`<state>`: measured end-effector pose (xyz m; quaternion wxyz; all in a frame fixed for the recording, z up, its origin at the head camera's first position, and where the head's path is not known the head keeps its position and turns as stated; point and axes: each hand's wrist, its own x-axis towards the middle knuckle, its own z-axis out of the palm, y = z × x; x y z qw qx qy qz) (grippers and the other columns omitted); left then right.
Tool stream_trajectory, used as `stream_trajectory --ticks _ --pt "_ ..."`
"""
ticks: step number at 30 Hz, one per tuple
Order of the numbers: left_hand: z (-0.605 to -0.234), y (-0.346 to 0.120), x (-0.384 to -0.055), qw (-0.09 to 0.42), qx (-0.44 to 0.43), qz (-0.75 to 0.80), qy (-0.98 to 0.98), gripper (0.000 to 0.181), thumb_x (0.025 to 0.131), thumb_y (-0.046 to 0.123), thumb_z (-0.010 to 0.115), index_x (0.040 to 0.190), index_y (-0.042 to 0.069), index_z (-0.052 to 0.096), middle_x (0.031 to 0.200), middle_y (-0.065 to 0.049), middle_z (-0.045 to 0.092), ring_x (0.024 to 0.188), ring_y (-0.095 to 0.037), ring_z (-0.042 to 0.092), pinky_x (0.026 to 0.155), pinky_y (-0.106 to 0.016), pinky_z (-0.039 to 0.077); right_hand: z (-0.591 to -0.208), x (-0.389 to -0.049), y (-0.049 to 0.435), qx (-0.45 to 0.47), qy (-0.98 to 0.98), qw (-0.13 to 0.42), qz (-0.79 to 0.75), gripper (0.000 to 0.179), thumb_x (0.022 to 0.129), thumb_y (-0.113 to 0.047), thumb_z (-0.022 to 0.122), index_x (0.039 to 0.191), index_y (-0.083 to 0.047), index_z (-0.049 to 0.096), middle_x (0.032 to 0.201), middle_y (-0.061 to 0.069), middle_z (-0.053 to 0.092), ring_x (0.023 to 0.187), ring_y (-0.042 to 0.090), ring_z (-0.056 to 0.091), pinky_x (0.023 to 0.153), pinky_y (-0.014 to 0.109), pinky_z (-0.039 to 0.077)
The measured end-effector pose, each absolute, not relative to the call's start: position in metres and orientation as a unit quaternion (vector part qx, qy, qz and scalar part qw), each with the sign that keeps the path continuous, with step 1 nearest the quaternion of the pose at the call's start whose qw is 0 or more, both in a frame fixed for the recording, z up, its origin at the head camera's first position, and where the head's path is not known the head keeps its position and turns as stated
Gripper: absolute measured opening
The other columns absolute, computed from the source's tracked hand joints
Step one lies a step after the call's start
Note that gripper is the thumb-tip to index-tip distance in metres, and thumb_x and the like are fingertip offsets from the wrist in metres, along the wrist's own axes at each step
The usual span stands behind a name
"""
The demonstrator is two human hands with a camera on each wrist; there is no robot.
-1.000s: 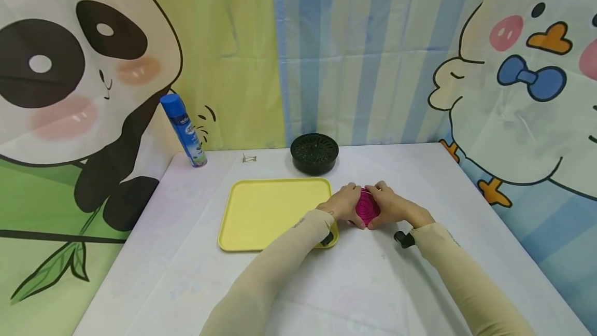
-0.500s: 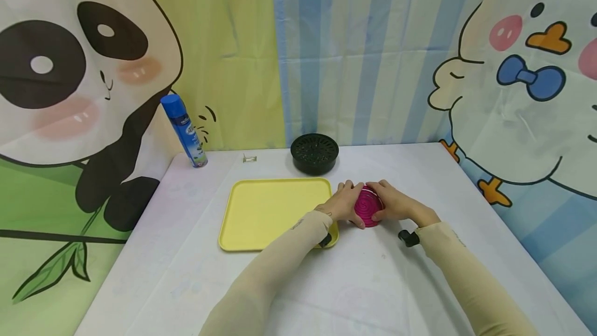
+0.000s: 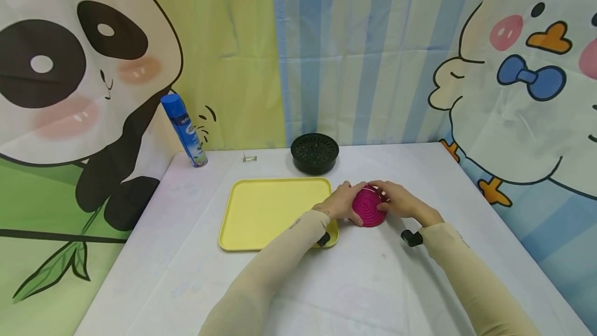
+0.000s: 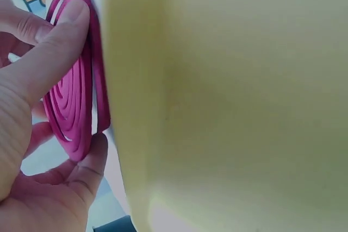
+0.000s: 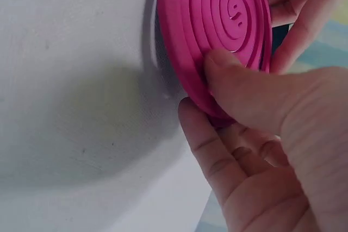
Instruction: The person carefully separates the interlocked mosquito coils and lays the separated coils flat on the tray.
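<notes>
Left hand (image 3: 342, 203) is pinching the coil (image 3: 369, 209) by its left edge, right hand (image 3: 403, 203) is pinching its right edge, thumbs pressing on the spiral face. Coil is sitting between both hands, just right of the tray (image 3: 275, 211).

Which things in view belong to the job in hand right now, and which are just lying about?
In the job:
- pink spiral coil, held by the left hand and right hand

Apparently just lying about, in neither hand:
- yellow tray
- black round container
- small metal piece
- blue spray can
</notes>
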<state>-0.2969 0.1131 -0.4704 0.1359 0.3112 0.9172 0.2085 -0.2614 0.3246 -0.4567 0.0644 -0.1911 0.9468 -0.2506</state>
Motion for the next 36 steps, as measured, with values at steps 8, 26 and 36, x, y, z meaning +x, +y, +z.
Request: stream_trajectory --ticks 8,26,36 --pt "-0.468 0.108 -0.306 0.142 0.321 0.230 0.907 0.094 0.080 0.026 0.087 0.158 0.028 0.035 0.132 -0.004 0.056 0.114 -0.012 0.052 0.100 -0.027 0.050 -0.456 -0.263 0.328 -0.181 0.943 0.042 -0.275 0.055 0.092 0.003 0.068 0.144 -0.004 0.050 0.108 0.020 0.070 0.093 0.028 0.069 0.078 0.042 0.060" --pt "-0.462 0.098 -0.311 0.129 0.360 0.273 0.883 0.069 0.095 0.010 0.070 0.155 0.026 0.041 0.135 -0.003 0.062 0.122 -0.014 0.054 0.105 -0.025 0.047 -0.458 -0.265 0.331 -0.125 0.935 0.045 -0.327 0.045 0.093 -0.003 0.070 0.137 -0.006 0.058 0.107 0.019 0.074 0.084 0.020 0.072 0.074 0.037 0.062" --pt "-0.459 0.094 -0.310 0.142 0.349 0.340 0.862 0.061 0.097 0.001 0.063 0.152 0.023 0.047 0.147 0.001 0.057 0.132 -0.015 0.054 0.108 -0.027 0.046 -0.455 -0.264 0.330 -0.112 0.933 0.047 -0.338 0.044 0.094 -0.006 0.071 0.136 -0.004 0.059 0.106 0.019 0.074 0.085 0.020 0.072 0.076 0.038 0.062"
